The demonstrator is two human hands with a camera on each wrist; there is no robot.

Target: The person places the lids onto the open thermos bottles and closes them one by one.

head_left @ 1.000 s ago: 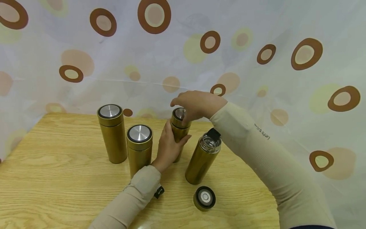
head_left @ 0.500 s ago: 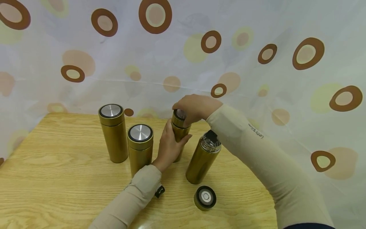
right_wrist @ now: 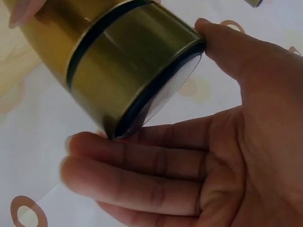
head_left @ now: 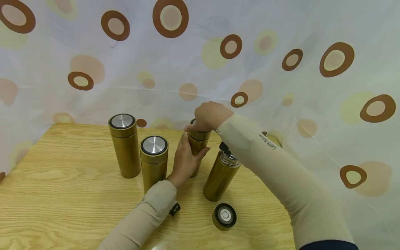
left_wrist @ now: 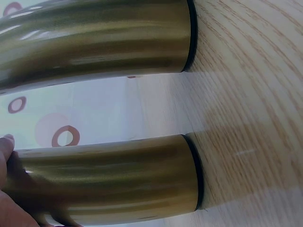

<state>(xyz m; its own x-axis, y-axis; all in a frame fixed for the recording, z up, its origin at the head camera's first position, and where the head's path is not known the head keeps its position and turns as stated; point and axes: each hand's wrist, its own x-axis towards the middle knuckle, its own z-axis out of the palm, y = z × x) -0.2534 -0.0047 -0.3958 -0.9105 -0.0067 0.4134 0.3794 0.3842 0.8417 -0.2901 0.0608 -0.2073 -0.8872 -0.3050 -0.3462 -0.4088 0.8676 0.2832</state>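
Note:
My left hand [head_left: 185, 160] grips the gold body of a thermos [head_left: 197, 146] at the back centre of the table. Over its top, my right hand [head_left: 210, 116] holds the lid [right_wrist: 147, 61] between thumb and fingers, hiding most of it from the head view. Seen from the right wrist, the thumb touches one edge of the lid and the fingers lie at the opposite edge; a dark ring separates lid from body. To the right stands an uncapped thermos [head_left: 218, 178], a black tag at its mouth. A loose lid [head_left: 224, 216], underside up, lies before it.
Two lidded gold thermoses, one farther back [head_left: 125, 149] and one nearer [head_left: 154, 159], stand left of my left arm. A small black tag [head_left: 175, 209] shows beside my left sleeve. Behind the wooden table [head_left: 62, 187] hangs a patterned cloth [head_left: 140, 45].
My right hand has come down onto the lid and turned, its wrist swinging a little to the left. My left hand keeps the thermos in the same place.

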